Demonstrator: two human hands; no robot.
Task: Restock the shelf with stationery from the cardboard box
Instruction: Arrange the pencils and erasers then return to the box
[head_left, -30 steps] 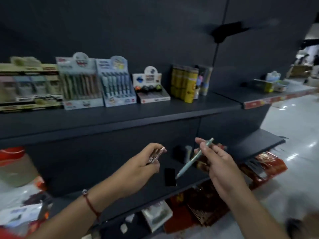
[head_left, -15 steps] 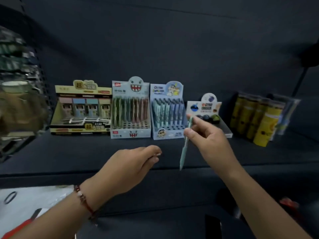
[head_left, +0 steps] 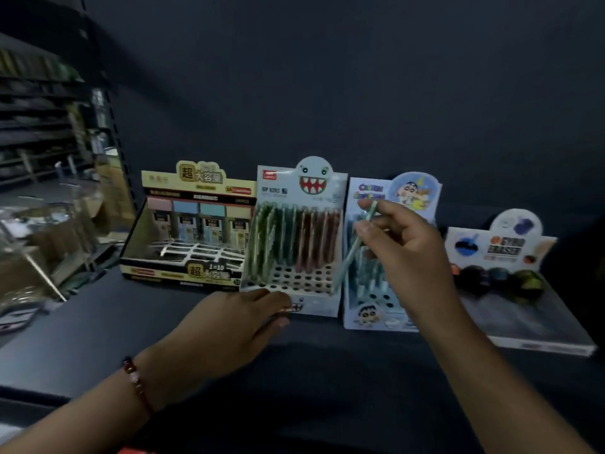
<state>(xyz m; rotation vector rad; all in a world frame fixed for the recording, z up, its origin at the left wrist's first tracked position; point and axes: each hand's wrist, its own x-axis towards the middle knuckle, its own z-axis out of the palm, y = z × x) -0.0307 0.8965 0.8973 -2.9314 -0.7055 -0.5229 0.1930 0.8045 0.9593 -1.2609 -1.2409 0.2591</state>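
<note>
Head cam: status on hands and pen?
Right hand pinches pale green pen over cartoon display box. Left hand grips something small, unclear. Nothing blocking.

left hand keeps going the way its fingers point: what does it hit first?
Most likely the front wall of the monster-face pen display box. The left hand points forward and right along the shelf, fingertips right at the box's lower front edge. Depth is unclear, so contact may already exist.
</note>
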